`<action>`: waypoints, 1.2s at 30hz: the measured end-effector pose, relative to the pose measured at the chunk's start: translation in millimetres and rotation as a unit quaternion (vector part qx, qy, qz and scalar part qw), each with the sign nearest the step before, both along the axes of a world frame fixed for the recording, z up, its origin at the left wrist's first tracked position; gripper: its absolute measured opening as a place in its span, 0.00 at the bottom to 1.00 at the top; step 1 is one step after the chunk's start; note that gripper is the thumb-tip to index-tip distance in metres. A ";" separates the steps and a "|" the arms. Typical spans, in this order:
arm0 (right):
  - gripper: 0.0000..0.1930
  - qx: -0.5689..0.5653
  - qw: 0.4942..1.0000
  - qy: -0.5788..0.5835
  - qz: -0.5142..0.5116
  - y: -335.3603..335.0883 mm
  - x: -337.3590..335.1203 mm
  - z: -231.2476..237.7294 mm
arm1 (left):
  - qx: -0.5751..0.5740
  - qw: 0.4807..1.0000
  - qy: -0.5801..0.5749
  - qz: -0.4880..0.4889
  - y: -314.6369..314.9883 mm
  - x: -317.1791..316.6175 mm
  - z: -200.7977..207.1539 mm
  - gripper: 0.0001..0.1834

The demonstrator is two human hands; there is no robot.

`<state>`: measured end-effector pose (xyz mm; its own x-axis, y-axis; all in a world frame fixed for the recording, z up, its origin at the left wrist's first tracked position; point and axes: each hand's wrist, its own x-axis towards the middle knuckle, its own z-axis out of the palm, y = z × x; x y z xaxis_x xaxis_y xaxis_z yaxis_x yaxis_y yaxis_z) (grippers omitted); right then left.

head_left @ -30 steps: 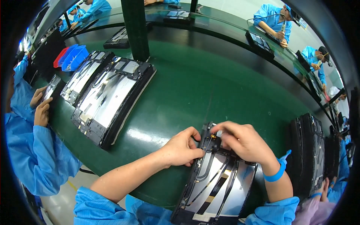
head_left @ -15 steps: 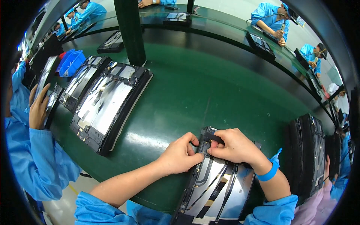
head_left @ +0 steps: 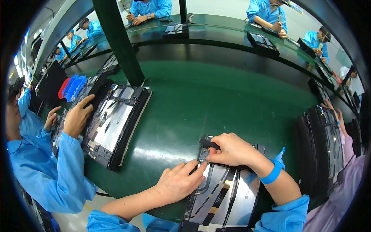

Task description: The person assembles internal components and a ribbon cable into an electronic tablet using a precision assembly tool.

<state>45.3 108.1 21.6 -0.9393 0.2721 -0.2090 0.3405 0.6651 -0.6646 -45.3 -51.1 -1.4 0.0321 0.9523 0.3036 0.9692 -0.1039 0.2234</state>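
An opened tablet-like device [head_left: 243, 189] lies in front of me, with a silver panel, black cables and a dark frame. At its far end my right hand [head_left: 234, 150] pinches a flat black strip-like piece [head_left: 209, 144], its free end sticking out to the left. Whether that piece is a tool or a part, I cannot tell. My left hand [head_left: 179, 181] rests by the device's upper left edge, fingers stretched forward, with nothing visible in them. The spot beneath the right fingertips is partly hidden. A blue band [head_left: 272, 174] circles my right wrist.
More opened devices are stacked at left [head_left: 112, 127], where a co-worker's hand [head_left: 77, 118] reaches over. Blue bins [head_left: 74, 88] stand behind. At right rises another device stack [head_left: 319, 150] beside a person in pink. A dark post [head_left: 119, 46] stands on the green table [head_left: 201, 104].
My left hand has drawn back toward me and its fingers have straightened. My right hand stays at the device's far end with the black piece. The left co-worker has reached onto the stacked devices.
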 end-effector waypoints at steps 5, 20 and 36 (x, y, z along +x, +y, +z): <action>0.10 -0.074 0.997 0.012 0.023 8.3 -1.2 -3.2 | -0.019 0.999 0.023 -0.017 3.3 -0.2 2.8 0.17; 0.13 -0.032 0.984 0.171 -0.037 -3.0 12.8 -2.8 | -0.015 0.995 -0.092 -0.018 2.3 1.2 -5.2 0.16; 0.22 -0.419 0.811 0.016 -0.409 -100.3 173.5 4.0 | -0.290 0.718 -0.610 0.167 -93.1 37.5 7.0 0.36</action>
<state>218.8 7.8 25.6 -0.5257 0.5817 -0.6207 0.4136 -0.4629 -0.7840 -7.8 -144.2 5.7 -0.1801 0.8223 -0.5399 -0.0357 0.5430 0.8390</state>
